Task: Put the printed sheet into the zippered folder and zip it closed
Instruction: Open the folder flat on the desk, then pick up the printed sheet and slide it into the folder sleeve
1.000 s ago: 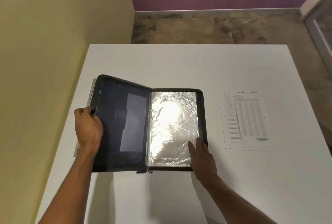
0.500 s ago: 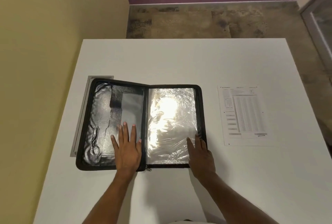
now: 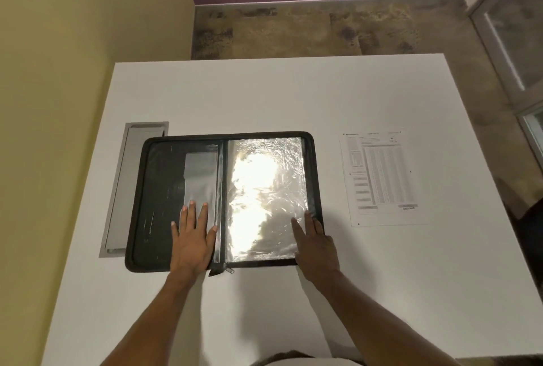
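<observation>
Head camera shows the black zippered folder point(image 3: 152, 204) lying open and flat near the left edge of the white tabletop point(image 3: 264, 95). Your left hand point(image 3: 192, 240) presses flat, fingers spread, on its left inner side, and your right hand point(image 3: 316, 243) lies flat with fingers extended on the lower right corner beside the shiny plastic sleeve point(image 3: 264, 189). You hold nothing; the printed sheet point(image 3: 382, 174) lies apart, near the right edge.

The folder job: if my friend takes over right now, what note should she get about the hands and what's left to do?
Left hand: flat, open, pressing the folder's left half.
Right hand: flat, open, on the lower right corner by the clear sleeve.
Folder lies open on the white table; zipper pull at the bottom of the spine.
Printed sheet lies on the table to the right of the folder, untouched.
Done: folder opened.
Left: put sheet in, close, zip.
</observation>
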`<state>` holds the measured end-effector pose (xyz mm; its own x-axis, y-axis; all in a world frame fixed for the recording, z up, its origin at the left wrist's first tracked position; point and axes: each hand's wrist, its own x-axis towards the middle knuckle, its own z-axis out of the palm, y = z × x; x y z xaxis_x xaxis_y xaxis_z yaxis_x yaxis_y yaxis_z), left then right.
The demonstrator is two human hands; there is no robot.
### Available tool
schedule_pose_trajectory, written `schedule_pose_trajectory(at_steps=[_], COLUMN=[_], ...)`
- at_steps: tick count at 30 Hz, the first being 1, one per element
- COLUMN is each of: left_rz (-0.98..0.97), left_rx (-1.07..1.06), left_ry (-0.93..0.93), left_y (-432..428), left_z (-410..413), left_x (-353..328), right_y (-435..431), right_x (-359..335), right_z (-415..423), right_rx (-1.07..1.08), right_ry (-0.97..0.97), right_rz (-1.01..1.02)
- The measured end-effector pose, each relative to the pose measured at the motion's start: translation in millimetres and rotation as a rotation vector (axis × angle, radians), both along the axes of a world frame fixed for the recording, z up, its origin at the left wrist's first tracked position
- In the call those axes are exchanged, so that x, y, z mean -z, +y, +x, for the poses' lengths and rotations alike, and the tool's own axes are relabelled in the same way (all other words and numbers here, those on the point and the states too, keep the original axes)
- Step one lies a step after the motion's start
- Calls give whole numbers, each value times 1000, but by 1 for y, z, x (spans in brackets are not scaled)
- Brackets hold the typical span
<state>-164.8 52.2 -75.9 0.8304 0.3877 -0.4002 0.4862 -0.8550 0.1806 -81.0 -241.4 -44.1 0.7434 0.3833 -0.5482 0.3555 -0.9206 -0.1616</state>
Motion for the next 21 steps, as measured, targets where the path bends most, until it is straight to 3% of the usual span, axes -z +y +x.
schedule_pose_trajectory(at_steps=[8, 14, 21], left_rz=[61, -45, -279], left_rx=[-70, -14, -39], left_ry=[-47, -241, -280], left_y=[-50, -147, -273], left_z=[21, 67, 145], left_x=[-22, -42, -43], right_y=[-35, -89, -177], right_x=[-6, -18, -15], right_z=[9, 53, 131], right_rx=[13, 86, 295], right_ry=[-103, -199, -220], right_rz=[153, 211, 248])
